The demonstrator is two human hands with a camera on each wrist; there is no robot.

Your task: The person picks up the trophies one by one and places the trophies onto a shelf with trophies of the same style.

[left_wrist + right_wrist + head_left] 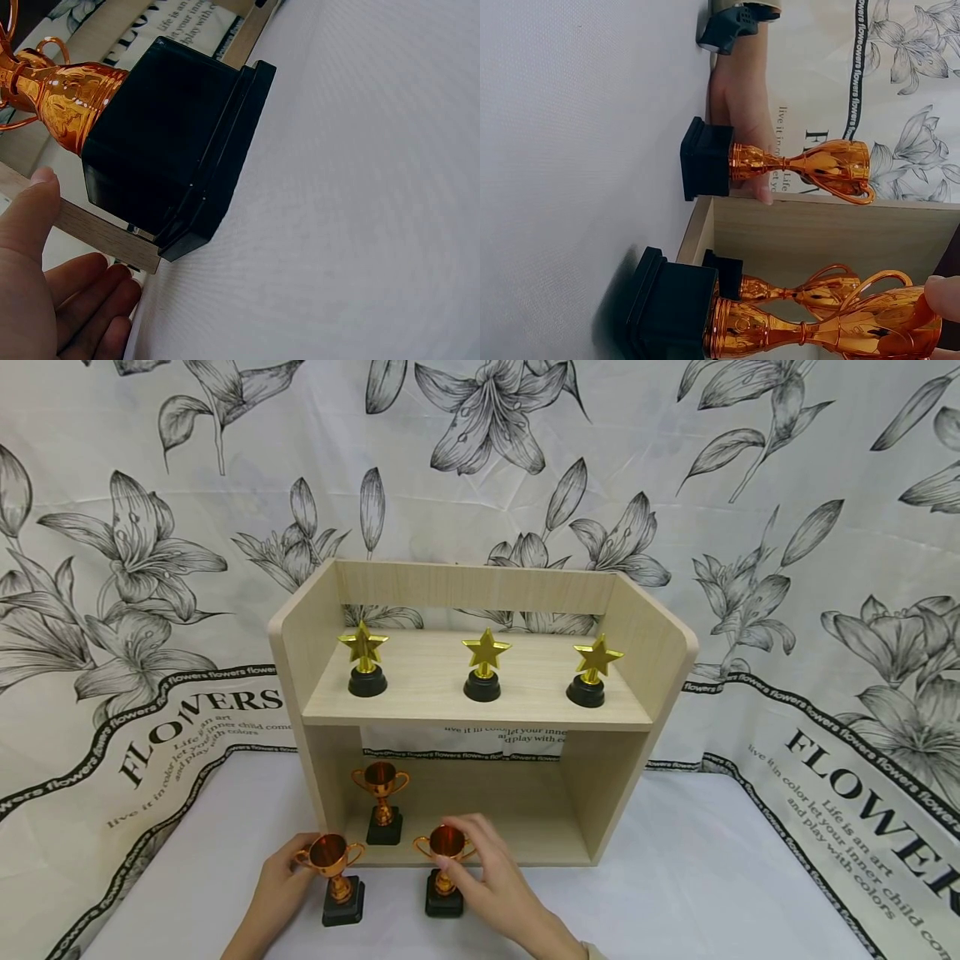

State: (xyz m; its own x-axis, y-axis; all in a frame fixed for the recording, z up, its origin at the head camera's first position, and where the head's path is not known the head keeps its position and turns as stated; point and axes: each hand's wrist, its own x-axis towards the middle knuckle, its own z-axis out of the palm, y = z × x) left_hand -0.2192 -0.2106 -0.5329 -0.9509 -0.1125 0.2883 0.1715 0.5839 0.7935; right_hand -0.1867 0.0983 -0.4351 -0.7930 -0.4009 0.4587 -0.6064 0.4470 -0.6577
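Observation:
My right hand (pixel 498 885) holds a copper-coloured trophy cup (pixel 444 900) by its bowl, thumb on the near side, in front of the shelf's lower opening. In the right wrist view the thumb tip (pixel 943 297) lies at the rim, and a shadow shows beside the black base. A second trophy cup (pixel 343 906) stands upright on the white cloth to the left. Just beside it is my left hand (pixel 279 887); the left wrist view shows its thumb and loosely bent fingers apart from the base. A third trophy cup (pixel 384 828) stands on the lower shelf's left side.
The pale wooden two-tier shelf (pixel 480 724) stands at the back of the table. Three gold star trophies (pixel 365 647) with black bases sit in a row on its upper tier. Behind it hangs a flower-printed cloth (pixel 495 485). White cloth (pixel 697 877) covers the table.

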